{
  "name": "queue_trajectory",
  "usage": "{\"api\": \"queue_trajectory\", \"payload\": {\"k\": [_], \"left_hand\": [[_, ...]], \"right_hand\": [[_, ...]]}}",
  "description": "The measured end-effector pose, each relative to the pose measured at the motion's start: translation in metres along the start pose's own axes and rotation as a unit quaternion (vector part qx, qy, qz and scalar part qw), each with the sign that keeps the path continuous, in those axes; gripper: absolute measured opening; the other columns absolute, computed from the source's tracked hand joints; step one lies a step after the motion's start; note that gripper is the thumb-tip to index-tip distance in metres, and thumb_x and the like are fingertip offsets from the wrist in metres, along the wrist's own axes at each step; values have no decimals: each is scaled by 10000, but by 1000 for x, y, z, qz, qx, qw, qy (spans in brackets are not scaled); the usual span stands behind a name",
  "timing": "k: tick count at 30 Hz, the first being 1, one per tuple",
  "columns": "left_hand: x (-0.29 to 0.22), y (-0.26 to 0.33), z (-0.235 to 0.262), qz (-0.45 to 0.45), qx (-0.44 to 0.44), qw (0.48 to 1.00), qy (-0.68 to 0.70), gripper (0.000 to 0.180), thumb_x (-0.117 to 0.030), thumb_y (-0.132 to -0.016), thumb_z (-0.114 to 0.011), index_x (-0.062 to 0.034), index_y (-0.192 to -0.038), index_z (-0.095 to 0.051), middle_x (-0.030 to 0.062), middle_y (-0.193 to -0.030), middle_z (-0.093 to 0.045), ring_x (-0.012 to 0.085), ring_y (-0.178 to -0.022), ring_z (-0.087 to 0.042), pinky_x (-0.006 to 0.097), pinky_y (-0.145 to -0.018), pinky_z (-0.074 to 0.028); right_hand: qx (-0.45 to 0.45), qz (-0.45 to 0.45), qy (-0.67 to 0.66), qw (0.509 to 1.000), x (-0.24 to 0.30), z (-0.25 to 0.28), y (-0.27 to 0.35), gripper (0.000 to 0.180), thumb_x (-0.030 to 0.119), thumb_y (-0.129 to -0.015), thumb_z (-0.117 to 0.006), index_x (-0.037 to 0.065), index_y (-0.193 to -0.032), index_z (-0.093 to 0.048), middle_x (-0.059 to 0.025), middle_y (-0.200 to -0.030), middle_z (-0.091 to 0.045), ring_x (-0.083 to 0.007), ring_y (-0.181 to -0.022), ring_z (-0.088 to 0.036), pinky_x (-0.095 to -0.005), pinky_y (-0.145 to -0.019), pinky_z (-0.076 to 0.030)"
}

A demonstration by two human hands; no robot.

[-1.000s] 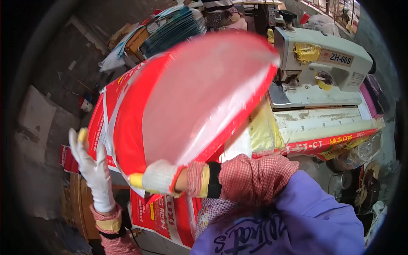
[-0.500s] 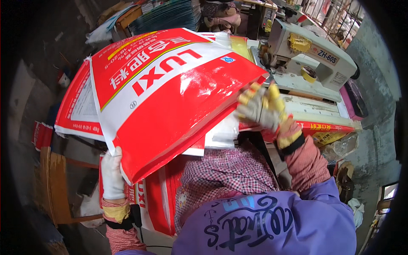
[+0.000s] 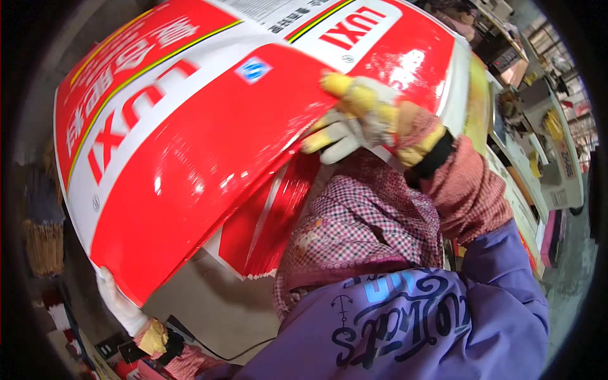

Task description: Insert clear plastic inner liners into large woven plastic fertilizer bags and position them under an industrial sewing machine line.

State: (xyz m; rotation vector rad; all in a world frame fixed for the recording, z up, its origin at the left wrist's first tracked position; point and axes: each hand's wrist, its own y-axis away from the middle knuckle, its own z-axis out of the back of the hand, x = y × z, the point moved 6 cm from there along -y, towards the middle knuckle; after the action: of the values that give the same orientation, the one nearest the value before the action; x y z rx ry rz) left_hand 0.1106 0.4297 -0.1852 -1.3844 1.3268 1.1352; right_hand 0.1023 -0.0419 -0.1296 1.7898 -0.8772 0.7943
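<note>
A stack of large glossy red-and-white printed bags fills the upper left, bowed into a curve close to the camera. My right hand, in a white and yellow glove, presses on the stack's upper right face with fingers spread toward the left. My left hand, in a white glove, grips the stack's lower left edge from beneath. More red bags show under the lifted stack. My checked sleeves and purple apron fill the lower right.
A grey sewing machine stands on a table at the far right, with a yellow-edged pile of bags beside it. A woven basket sits at the left edge. Brown cardboard lies below the stack.
The stack has swung up and closer, now filling the view. My right hand has slid from the right edge onto its face. My left hand stays under the lower left corner.
</note>
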Motion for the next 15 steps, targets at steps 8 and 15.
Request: {"api": "queue_trajectory", "payload": {"k": [8, 15], "left_hand": [[217, 109, 65, 300, -166, 935, 95, 467, -357, -836, -577, -26, -1155, -492, 113, -1087, -567, 265, -963, -562, 407, -770, -475], [230, 149, 69, 423, -136, 882, -160, 261, -241, -913, -418, -27, -1017, -526, 118, -890, -608, 237, -707, -601, 372, -576, -457]], "right_hand": [[-242, -25, 482, 842, -107, 28, -138, 551, 263, -667, -709, 6, -1099, -486, -202, -906, -577, -383, -830, -586, -401, -688, -486], [-201, 0, 610, 766, -174, 96, -185, 328, 262, -760, -594, 63, -1019, -573, -165, -844, -619, -353, -732, -590, -388, -641, -463]]}}
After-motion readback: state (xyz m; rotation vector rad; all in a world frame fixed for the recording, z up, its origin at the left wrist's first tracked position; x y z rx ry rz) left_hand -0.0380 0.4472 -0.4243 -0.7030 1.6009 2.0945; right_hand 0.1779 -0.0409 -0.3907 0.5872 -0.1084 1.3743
